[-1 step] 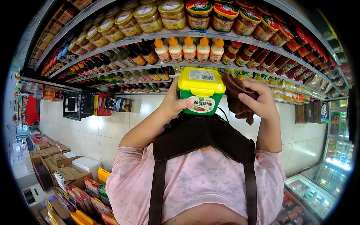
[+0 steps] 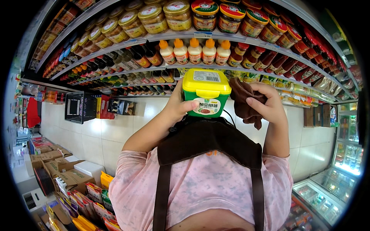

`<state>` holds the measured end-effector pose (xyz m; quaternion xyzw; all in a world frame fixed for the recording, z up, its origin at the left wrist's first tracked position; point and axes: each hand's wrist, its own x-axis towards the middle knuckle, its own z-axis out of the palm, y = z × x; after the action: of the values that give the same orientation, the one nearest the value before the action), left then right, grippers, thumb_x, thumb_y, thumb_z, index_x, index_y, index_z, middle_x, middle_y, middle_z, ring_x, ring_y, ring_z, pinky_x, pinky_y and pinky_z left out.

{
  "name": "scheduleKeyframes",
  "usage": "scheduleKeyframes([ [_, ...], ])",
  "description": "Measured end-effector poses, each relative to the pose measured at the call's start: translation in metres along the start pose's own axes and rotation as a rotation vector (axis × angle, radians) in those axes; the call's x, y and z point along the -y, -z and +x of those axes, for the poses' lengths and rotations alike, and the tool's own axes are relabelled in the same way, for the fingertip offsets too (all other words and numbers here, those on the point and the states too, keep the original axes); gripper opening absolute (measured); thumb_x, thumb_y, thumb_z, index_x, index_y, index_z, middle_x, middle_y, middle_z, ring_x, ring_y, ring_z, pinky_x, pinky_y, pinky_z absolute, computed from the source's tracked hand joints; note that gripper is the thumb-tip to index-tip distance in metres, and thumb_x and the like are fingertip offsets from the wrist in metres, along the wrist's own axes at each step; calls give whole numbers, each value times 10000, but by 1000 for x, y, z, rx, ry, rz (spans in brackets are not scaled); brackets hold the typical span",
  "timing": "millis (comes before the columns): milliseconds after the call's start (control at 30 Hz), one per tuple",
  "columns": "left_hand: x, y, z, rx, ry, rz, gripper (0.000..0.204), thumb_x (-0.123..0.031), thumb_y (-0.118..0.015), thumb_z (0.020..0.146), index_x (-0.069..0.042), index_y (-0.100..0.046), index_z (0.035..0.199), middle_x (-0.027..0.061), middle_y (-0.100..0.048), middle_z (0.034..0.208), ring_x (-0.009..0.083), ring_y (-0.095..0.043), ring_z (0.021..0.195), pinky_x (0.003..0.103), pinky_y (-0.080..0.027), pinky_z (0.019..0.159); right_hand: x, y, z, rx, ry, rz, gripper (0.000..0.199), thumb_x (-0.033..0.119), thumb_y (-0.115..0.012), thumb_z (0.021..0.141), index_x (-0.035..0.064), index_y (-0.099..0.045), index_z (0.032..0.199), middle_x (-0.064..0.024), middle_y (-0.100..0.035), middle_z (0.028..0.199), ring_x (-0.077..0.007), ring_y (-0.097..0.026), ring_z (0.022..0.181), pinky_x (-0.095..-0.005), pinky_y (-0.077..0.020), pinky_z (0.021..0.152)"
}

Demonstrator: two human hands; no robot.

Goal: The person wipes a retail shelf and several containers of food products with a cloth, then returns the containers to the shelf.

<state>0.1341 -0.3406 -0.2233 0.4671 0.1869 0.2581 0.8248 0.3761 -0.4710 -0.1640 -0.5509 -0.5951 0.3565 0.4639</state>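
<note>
A green plastic tub (image 2: 204, 102) with a yellow snap-on lid (image 2: 206, 81) is held up in front of my chest. My left hand (image 2: 180, 104) grips its left side, the thumb lying on the front beside the white label and the other fingers hidden behind the tub. A crumpled brown cloth (image 2: 243, 101) is pinched between the thumb and fingers of my right hand (image 2: 266, 99). The cloth hangs close to the tub's right side; I cannot tell whether they touch.
Ahead, curved-looking shelves hold lidded jars (image 2: 177, 17), orange-capped squeeze bottles (image 2: 194, 52) and dark sauce bottles (image 2: 148, 56). A black basket (image 2: 79, 107) stands on the tiled floor at left. Cardboard boxes (image 2: 73, 177) lie nearer left; glass-fronted coolers (image 2: 347, 158) stand right.
The tub has shifted very slightly left, and the cloth's folds hang a little differently. Both hands keep their hold.
</note>
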Motion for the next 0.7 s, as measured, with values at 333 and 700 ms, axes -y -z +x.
scheduleKeyframes([
  [333,-15,-8,-1,-11,7,-52,830,-264,-722,689,18,-282,1334,158,-498,1229,241,-520,1123,367,-426,955,22,-14,-5,120,-338,106,670,-7,-555,695,35,-406,1347,-110,-574,1112,-128,-564,966,-256,-433,852],
  [700,3,-3,-1,-49,-56,32,649,-379,-529,884,12,-268,1330,149,-441,1261,213,-444,1171,336,-375,980,16,-42,-2,206,-92,-164,829,48,-629,689,-26,-226,1410,-200,-412,1367,-216,-384,1273,-293,-281,1028],
])
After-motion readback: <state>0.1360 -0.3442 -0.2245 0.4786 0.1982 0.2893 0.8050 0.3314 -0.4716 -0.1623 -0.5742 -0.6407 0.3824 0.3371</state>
